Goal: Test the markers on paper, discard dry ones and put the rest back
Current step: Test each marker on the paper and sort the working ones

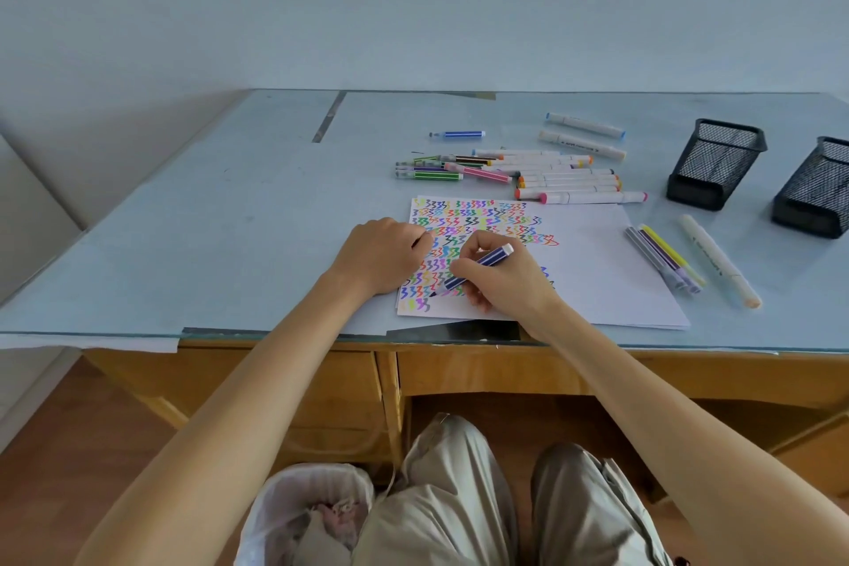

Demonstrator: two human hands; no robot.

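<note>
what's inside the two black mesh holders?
Neither mesh holder, the nearer-left one or the one at the right edge, shows any marker above its rim. Through the mesh, both look dark; the bottoms can't be made out.

So what we've got here is both arms bare all the way up, no sleeves showing anywhere. We don't see a watch, ring or bracelet on the left hand or the right hand. Lower down we're in loose, baggy trousers in a light beige-grey, rumpled and creased over both knees.
</note>
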